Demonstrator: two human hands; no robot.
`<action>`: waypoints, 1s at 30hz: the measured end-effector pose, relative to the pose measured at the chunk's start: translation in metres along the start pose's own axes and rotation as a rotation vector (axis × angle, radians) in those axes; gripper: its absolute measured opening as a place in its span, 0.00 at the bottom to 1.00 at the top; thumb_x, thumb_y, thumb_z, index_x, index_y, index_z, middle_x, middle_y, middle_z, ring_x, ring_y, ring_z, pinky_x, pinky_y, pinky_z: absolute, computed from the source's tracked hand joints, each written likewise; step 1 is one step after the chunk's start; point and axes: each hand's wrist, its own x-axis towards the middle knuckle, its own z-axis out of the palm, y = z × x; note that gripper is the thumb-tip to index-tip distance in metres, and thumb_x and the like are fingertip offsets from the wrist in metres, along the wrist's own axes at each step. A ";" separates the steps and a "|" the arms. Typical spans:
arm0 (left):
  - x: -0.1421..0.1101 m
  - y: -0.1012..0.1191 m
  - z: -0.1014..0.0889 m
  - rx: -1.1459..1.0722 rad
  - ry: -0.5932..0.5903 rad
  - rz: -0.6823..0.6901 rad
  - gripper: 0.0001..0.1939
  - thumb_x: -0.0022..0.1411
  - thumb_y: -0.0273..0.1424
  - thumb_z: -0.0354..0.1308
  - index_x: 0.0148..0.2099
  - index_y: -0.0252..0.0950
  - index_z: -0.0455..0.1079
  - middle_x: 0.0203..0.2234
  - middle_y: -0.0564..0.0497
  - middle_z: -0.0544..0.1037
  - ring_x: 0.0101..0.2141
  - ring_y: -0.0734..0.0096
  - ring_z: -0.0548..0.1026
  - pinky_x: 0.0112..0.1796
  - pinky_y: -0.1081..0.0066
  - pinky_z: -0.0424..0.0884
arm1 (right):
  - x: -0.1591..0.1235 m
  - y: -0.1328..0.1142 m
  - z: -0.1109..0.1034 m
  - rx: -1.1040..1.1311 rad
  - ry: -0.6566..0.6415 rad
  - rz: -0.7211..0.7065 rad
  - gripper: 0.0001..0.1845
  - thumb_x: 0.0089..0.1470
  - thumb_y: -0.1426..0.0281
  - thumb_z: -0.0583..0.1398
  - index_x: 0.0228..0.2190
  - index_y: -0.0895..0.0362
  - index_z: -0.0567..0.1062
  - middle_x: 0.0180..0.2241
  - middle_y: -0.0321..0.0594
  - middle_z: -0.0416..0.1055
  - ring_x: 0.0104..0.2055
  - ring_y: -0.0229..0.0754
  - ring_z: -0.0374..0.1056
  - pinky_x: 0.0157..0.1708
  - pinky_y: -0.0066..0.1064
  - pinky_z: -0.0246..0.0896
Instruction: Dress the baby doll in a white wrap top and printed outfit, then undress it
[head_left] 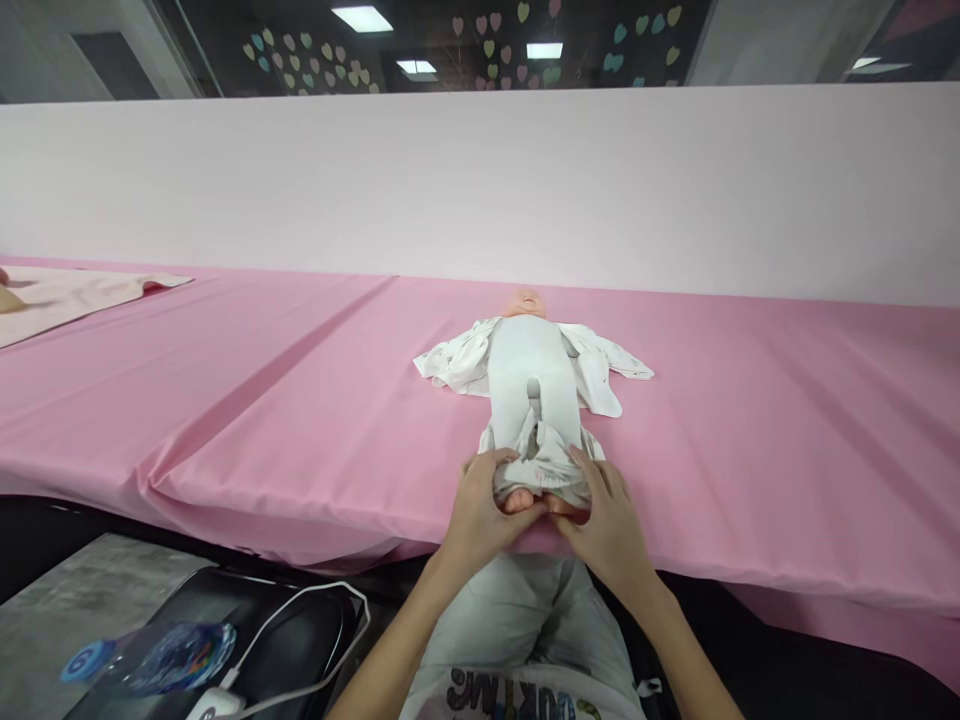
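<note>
A baby doll lies on its back on the pink table, head away from me and feet toward the near edge. An opened white patterned garment is spread under its torso. Bunched patterned trousers sit around its lower legs, and the bare feet poke out. My left hand grips the trousers' left side, fingers curled into the cloth. My right hand holds the right side the same way.
A pale pink cloth lies at the far left of the table. A pink wall rises behind it. Below the near edge, a black chair seat carries a plastic bottle and a white cable.
</note>
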 end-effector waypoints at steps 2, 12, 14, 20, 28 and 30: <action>-0.004 -0.001 0.009 0.031 0.067 0.057 0.19 0.48 0.34 0.64 0.43 0.38 0.65 0.39 0.49 0.75 0.42 0.62 0.70 0.42 0.64 0.68 | -0.007 -0.003 0.009 -0.016 0.137 0.001 0.23 0.50 0.71 0.57 0.49 0.54 0.64 0.38 0.46 0.69 0.42 0.52 0.65 0.40 0.45 0.65; -0.024 -0.002 0.011 0.187 0.255 0.283 0.06 0.55 0.25 0.55 0.32 0.40 0.60 0.23 0.53 0.72 0.28 0.68 0.69 0.34 0.67 0.65 | -0.014 -0.025 -0.001 0.042 0.249 -0.217 0.11 0.47 0.81 0.51 0.28 0.53 0.64 0.22 0.37 0.68 0.25 0.42 0.65 0.25 0.32 0.63; -0.030 0.003 0.005 0.211 0.185 0.222 0.08 0.52 0.23 0.54 0.31 0.40 0.58 0.23 0.54 0.72 0.29 0.66 0.70 0.36 0.65 0.64 | -0.017 -0.020 -0.009 0.044 0.108 -0.219 0.11 0.47 0.80 0.51 0.30 0.54 0.67 0.27 0.40 0.70 0.29 0.44 0.68 0.27 0.33 0.65; -0.036 0.022 -0.013 0.248 -0.083 0.080 0.14 0.47 0.19 0.50 0.36 0.40 0.58 0.28 0.55 0.75 0.30 0.66 0.73 0.46 0.57 0.60 | -0.030 -0.015 -0.024 0.025 -0.109 -0.153 0.20 0.49 0.76 0.52 0.46 0.55 0.69 0.44 0.46 0.72 0.45 0.50 0.69 0.38 0.40 0.70; -0.038 0.027 -0.036 0.251 -0.320 0.118 0.39 0.46 0.23 0.52 0.61 0.41 0.49 0.27 0.55 0.77 0.32 0.61 0.73 0.39 0.63 0.63 | -0.026 -0.030 -0.057 0.237 -0.373 -0.055 0.38 0.52 0.68 0.57 0.62 0.51 0.51 0.55 0.42 0.64 0.54 0.48 0.65 0.47 0.39 0.68; -0.039 0.030 -0.046 0.240 -0.372 0.116 0.37 0.44 0.24 0.52 0.60 0.44 0.55 0.25 0.56 0.77 0.32 0.61 0.73 0.38 0.65 0.64 | -0.029 -0.028 -0.069 0.266 -0.501 -0.007 0.39 0.49 0.66 0.61 0.61 0.47 0.55 0.52 0.39 0.68 0.49 0.47 0.69 0.44 0.37 0.70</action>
